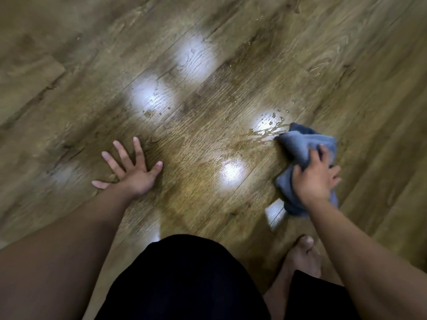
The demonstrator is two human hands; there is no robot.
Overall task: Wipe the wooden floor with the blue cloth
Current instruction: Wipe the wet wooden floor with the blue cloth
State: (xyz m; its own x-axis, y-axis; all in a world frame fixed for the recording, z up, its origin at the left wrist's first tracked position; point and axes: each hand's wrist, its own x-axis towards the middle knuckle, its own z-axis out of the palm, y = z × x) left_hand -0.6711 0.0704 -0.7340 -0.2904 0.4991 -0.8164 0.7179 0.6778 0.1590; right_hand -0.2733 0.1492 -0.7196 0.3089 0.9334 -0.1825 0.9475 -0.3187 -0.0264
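The wooden floor [184, 33] of brown planks fills the view, with bright light reflections on it. A crumpled blue cloth [298, 144] lies on the floor at the right, and my right hand [315, 179] grips it with curled fingers. Just beyond the cloth, a wet patch with droplets [265, 125] glistens on the planks. My left hand [129, 167] rests flat on the floor at the left, fingers spread.
More small droplets [150, 112] sit on the planks near the middle reflection. My bare foot [302, 257] stands on the floor at the lower right, beside my dark shorts [184, 278].
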